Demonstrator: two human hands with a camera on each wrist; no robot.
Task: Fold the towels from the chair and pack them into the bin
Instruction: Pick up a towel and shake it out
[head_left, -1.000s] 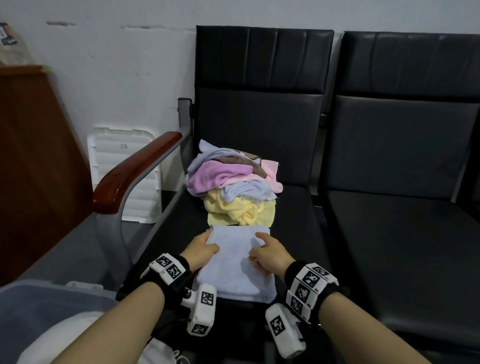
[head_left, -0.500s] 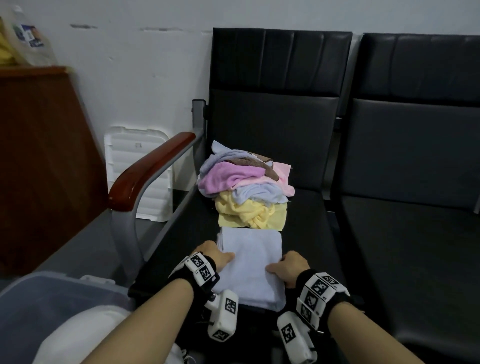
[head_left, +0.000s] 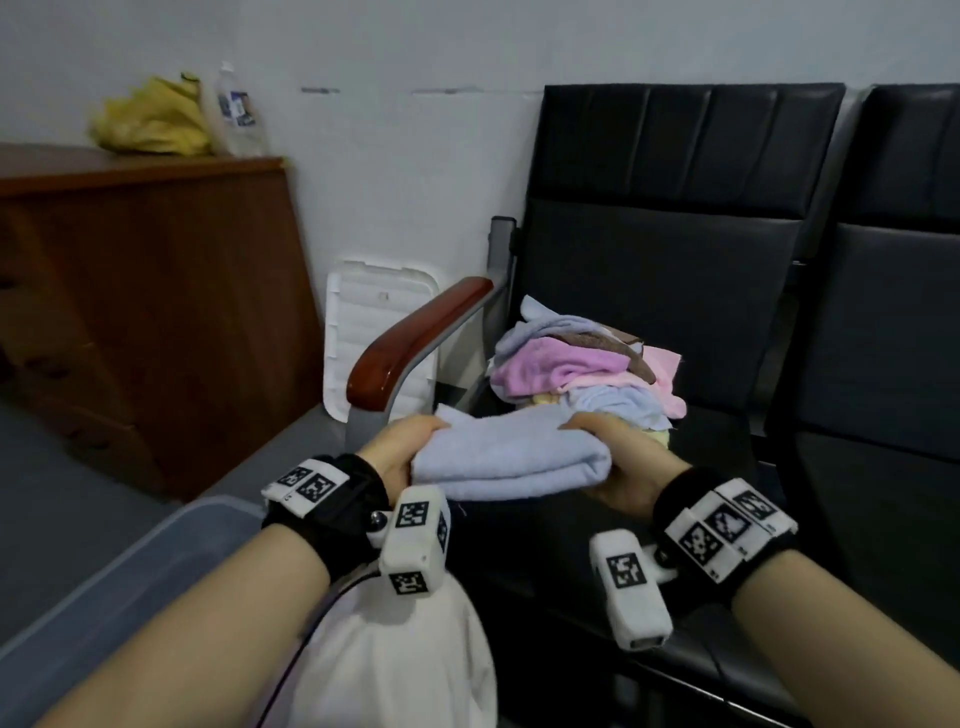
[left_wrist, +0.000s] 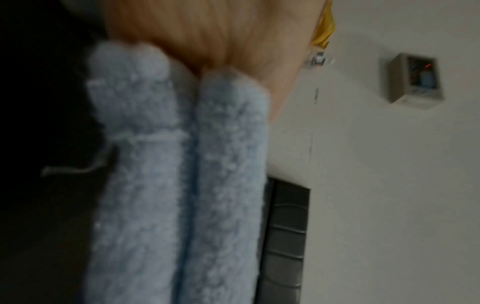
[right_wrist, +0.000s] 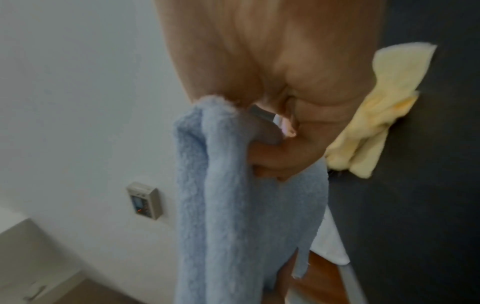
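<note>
Both hands grip the folded light-blue towel (head_left: 511, 460) by its ends, the left hand (head_left: 397, 452) with thumb on top and fingers hidden underneath, the right hand (head_left: 621, 457) likewise curled round the other end, holding it above the front of the black chair (head_left: 670, 291). The loose towel pile (head_left: 587, 371) on the seat is partly hidden behind them, and the translucent bin (head_left: 156, 566) is cut off at lower left. The label on the bottle (head_left: 236, 111) on the wooden table (head_left: 150, 291) is too blurred to read.
</note>
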